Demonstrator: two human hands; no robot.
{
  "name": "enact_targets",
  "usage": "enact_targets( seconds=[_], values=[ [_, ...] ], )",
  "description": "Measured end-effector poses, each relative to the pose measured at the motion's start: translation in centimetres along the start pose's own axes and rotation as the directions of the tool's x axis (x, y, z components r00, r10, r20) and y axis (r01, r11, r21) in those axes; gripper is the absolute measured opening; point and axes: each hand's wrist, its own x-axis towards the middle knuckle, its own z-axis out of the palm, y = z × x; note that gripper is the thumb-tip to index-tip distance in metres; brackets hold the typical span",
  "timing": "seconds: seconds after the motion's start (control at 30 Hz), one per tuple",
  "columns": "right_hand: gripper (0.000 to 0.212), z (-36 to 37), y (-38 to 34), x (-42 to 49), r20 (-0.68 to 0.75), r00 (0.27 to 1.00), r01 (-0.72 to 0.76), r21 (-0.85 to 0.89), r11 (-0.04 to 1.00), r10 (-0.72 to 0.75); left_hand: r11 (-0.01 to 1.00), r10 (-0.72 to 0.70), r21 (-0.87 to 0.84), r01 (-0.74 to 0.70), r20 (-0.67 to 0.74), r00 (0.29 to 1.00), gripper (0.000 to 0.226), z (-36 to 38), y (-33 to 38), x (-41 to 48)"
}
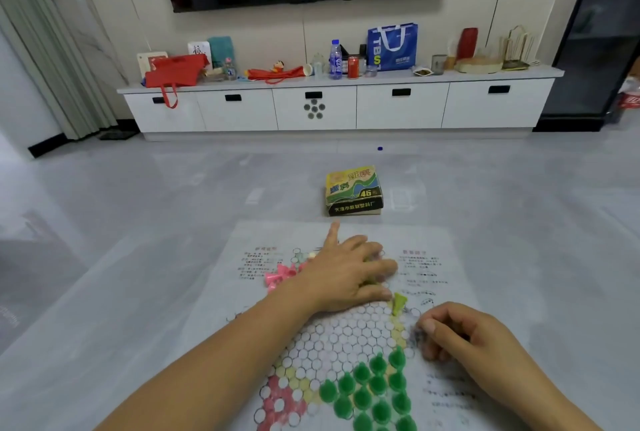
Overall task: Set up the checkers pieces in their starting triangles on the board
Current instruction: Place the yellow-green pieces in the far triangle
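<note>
Paper board (346, 333) with hexagon cells; cone-shaped green pieces (372, 392) near right hand (464, 337), count unclear. Right hand curled, contents unclear. Left hand (346, 275) spread flat over pieces; one yellow-green cone (399, 302) beside it.

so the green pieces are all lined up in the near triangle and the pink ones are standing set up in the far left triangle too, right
Not quite. The green pieces do stand grouped in the near triangle, but the pink pieces lie in a loose heap on the board beside the left hand, not set up. The head view shows this.

The board sheet (346, 326) lies on the floor (138, 223) at lower centre. A piece cluster (374, 392) stands on its lower part, loose pieces (278, 275) lie at its upper left, and the box (353, 191) sits above it.
</note>
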Motion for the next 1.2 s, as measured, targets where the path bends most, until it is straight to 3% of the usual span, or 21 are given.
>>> enact_targets(
  seconds=[0.2,0.37,0.43,0.47,0.53,0.6,0.67,0.73,0.83,0.97,1.2],
  values=[
    [0.011,-0.3,0.0,-0.6,0.01,1.0,-0.028,0.124,0.992,0.027,0.99,-0.112,-0.1,0.096,-0.166,0.98,0.027,0.6,-2.6,-1.9],
    [0.022,-0.4,0.4,-0.4,-0.004,1.0,-0.005,0.127,0.992,0.006,0.971,-0.175,-0.201,0.127,-0.243,0.954,0.033,1.1,-3.4,-6.4],
    [0.035,-0.3,0.8,0.4,-0.07,0.995,0.071,-0.017,0.997,-0.072,0.977,-0.166,-0.171,0.126,-0.248,0.954,0.028,1.5,-3.7,-7.8],
    [0.044,-0.1,1.0,1.0,-0.087,0.982,0.147,-0.193,0.97,-0.166,0.981,-0.161,-0.147,0.127,-0.246,0.956,0.03,1.5,-3.7,-8.2],
    [0.051,0.1,0.6,2.4,0.006,0.926,0.318,-0.55,0.772,-0.377,0.975,-0.155,-0.191,0.116,-0.203,0.967,0.047,1.1,-3.5,-8.5],
    [0.038,0.4,-0.4,3.6,0.138,0.902,0.393,-0.656,0.644,-0.409,0.924,-0.235,-0.352,0.15,-0.212,0.949,0.072,0.7,-3.9,-8.3],
    [0.024,0.3,-1.0,4.8,0.158,0.916,0.382,-0.632,0.674,-0.37,0.843,-0.37,-0.5,0.198,-0.273,0.888,0.077,0.4,-5.0,-7.6],
    [0.012,0.1,-1.5,6.2,0.069,0.944,0.308,-0.529,0.791,-0.321,0.751,-0.547,-0.6,0.275,-0.333,0.768,0.055,0.1,-6.7,-7.3],
    [0.014,0.0,-2.0,8.2,-0.122,0.981,0.133,-0.161,0.978,-0.154,0.624,-0.713,-0.678,0.389,-0.29,0.638,0.018,0.4,-9.1,-7.5],
    [0.009,1.0,-1.8,10.6,-0.244,0.959,0.126,-0.085,0.988,-0.143,0.535,-0.732,-0.761,0.366,-0.201,0.651,0.008,0.9,-10.1,-8.4],
    [0.018,2.1,-0.7,12.2,-0.271,0.92,0.199,-0.296,0.934,-0.282,0.444,-0.711,-0.852,0.277,-0.147,0.688,0.009,1.3,-9.3,-7.6]
  ],
)
